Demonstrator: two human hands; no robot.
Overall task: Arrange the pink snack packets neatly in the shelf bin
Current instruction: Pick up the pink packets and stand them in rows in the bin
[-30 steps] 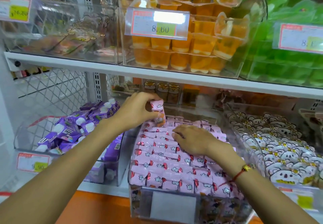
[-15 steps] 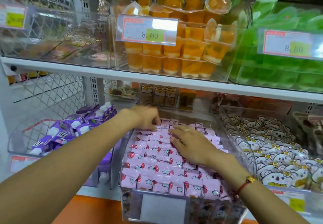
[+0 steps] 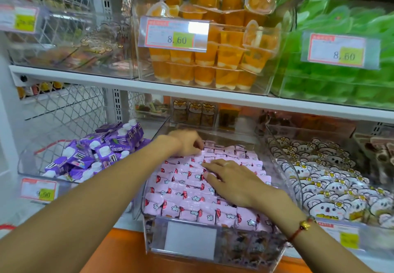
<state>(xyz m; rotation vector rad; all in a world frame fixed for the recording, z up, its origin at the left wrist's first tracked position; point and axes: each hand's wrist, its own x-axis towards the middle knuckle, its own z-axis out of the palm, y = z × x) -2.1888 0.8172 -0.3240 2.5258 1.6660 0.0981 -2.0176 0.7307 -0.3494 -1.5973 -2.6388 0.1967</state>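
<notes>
A clear plastic shelf bin [image 3: 287, 166] in the middle of the lower shelf is filled with several rows of pink snack packets [image 3: 191, 206]. My left hand [image 3: 187, 142] is at the back left of the bin, fingers curled down onto the rear packets. Whether it grips one is hidden by the fingers. My right hand [image 3: 232, 179] lies flat on the packets in the middle of the bin, fingers spread and pointing left. A red string bracelet sits on my right wrist.
A bin of purple pouches [image 3: 102, 151] stands to the left, a bin of koala-shaped packets [image 3: 332, 179] to the right. The upper shelf [image 3: 149, 87] holds orange jelly cups [image 3: 213, 59] and green packets [image 3: 341, 80] close overhead. An orange ledge [image 3: 119, 249] runs below.
My left hand, which held a pink packet up above the bin, has lowered to the back rows. My right hand stays flat on the packets. The view has shifted.
</notes>
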